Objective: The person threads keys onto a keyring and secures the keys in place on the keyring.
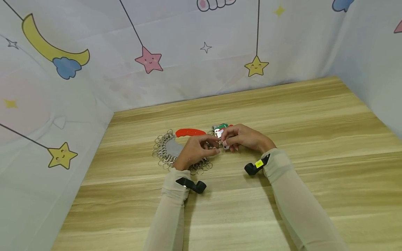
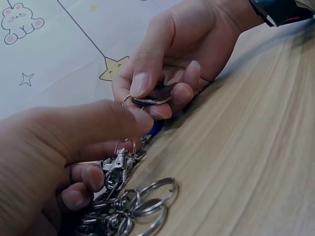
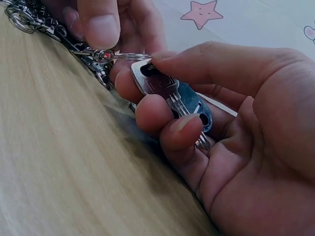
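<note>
My right hand (image 1: 243, 137) holds a silver key (image 3: 147, 73) between thumb and curled fingers, its dark-centred head towards the left hand. A blue-grey oval piece (image 3: 199, 105) lies in the same grasp, behind the key's blade. From the key's head a split ring (image 3: 132, 56) runs to a small metal swivel clasp (image 3: 102, 55). The left hand (image 1: 198, 148) pinches at this clasp with thumb and fingertips, partly hiding it. Beneath the left hand, more silver swivel clasps (image 2: 118, 169) and split rings (image 2: 157, 196) lie on the table.
Many rings and clasps fan round a grey flat piece (image 1: 173, 148) on the wooden table (image 1: 226, 209). A red wavy-edged strip (image 1: 190, 132) lies behind it. Green and white charms (image 1: 220, 129) lie beyond the right hand. A printed cloth (image 1: 188, 83) encloses the back and sides.
</note>
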Available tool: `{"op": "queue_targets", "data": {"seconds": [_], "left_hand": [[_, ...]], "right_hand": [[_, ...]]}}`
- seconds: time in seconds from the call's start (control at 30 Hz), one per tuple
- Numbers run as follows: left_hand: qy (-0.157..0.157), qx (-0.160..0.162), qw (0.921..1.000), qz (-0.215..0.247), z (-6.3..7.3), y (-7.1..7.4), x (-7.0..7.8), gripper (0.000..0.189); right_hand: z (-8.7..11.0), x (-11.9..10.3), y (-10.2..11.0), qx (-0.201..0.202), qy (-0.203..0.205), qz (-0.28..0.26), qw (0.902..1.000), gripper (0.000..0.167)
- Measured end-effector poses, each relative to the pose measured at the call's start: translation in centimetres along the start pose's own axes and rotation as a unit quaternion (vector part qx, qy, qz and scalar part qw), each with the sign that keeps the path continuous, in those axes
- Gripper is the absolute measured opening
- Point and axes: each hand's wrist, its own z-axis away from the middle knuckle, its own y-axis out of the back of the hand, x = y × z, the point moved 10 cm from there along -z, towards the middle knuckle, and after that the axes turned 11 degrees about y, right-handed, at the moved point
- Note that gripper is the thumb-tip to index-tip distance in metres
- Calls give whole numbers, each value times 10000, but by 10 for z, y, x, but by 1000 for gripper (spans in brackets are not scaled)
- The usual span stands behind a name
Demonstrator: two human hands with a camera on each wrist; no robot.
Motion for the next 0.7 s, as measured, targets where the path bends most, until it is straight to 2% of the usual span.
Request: {"op": "queue_targets", "data": {"seconds": [0.27,0.7], "left_hand": [[33,67,9999,-99,-1,-1,-1,30],[-495,232,9962,-674,0,-3,10,28]], "right_hand": [[-1,1,0,81,-112,97,9999,8],[-2,1,0,170,-92,56,9998,11]]}}
